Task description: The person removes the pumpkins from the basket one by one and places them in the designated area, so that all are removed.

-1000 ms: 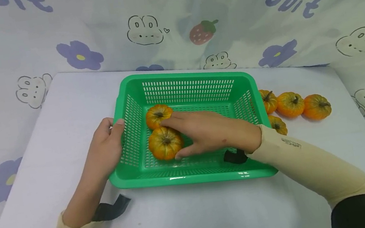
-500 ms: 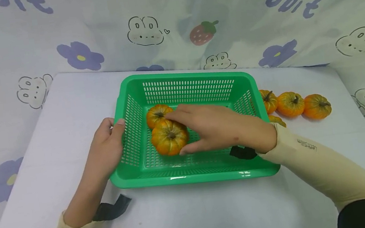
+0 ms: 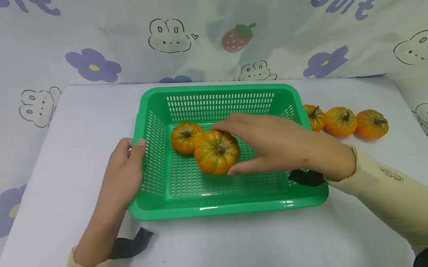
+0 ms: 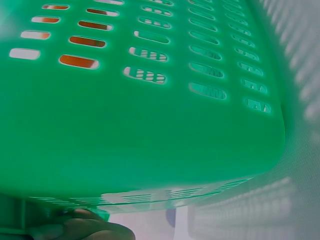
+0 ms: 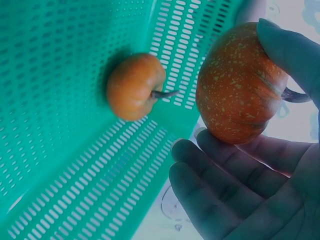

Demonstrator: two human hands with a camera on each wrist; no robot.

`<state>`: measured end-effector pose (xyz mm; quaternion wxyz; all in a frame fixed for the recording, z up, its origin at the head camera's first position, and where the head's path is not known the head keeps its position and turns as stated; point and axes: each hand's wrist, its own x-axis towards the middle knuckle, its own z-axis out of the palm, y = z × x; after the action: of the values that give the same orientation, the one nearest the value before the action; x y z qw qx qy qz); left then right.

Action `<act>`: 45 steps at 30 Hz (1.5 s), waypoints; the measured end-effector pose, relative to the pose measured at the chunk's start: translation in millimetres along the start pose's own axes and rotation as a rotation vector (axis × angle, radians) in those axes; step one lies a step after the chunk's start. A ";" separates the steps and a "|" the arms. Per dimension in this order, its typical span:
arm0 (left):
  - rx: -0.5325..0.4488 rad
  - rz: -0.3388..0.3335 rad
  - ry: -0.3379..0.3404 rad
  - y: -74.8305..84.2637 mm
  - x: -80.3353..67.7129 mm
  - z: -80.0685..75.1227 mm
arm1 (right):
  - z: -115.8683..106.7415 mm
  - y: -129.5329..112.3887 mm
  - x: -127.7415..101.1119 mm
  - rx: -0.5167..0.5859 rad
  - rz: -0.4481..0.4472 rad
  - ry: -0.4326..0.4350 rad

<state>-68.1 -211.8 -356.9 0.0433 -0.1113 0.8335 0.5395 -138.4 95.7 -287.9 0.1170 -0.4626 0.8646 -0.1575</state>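
A small orange pumpkin [image 3: 216, 152] with a green-streaked top is held in my right hand [image 3: 278, 143], between the thumb and the fingers. In the right wrist view this pumpkin [image 5: 240, 85] is raised above the basket floor, its stem pointing toward the palm. A second pumpkin [image 3: 187, 138] sits on the basket floor to its left and farther back. My left hand [image 3: 125, 172] grips the left rim of the green plastic basket [image 3: 228, 209], thumb on top. The left wrist view shows mostly the basket's slotted outer wall [image 4: 150, 125], with orange visible through some slots.
Three pumpkins stand in a row on the white table right of the basket: one partly behind its rim [image 3: 316, 116], a middle pumpkin [image 3: 340, 121] and an outer pumpkin [image 3: 371, 124]. A patterned cloth [image 3: 200, 27] hangs along the back.
My right hand has lifted the nearer pumpkin off the basket floor and carried it to the right. The left hand and basket have stayed put. My right arm now hides another pumpkin outside.
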 end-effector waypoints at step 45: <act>0.008 -0.013 -0.002 1.1 -0.2 -0.6 | 8.8 51.4 -145.6 0.165 0.347 0.317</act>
<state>-68.1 -211.8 -355.6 0.0483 -0.1161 0.8349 0.5358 -95.2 243.0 -307.4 0.0424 -0.2656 0.9229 -0.2757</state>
